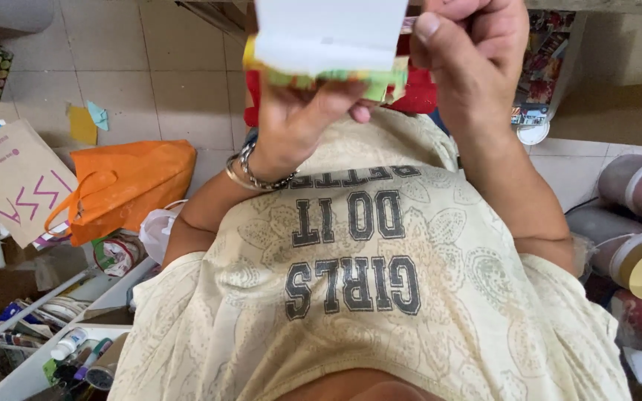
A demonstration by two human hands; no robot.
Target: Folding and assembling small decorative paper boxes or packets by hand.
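Glossy white card (330,30) pinched flat between left hand (299,119), right hand (473,52).

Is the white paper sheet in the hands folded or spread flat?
Folded: the white paper sheet bends over a colourful edge, pinched between left hand and right hand.

Both hands, left hand (299,119) and right hand (469,52), grip a white-paged pad (328,37) (colourful cover) above an orange bag (131,182).

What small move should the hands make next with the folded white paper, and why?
Probably the right hand should press the thumb along the top edge of the white paper to flatten its fold. The paper already lies folded over the colourful green-edged piece, which the left hand supports from below, and the right thumb sits at the paper's upper corner.
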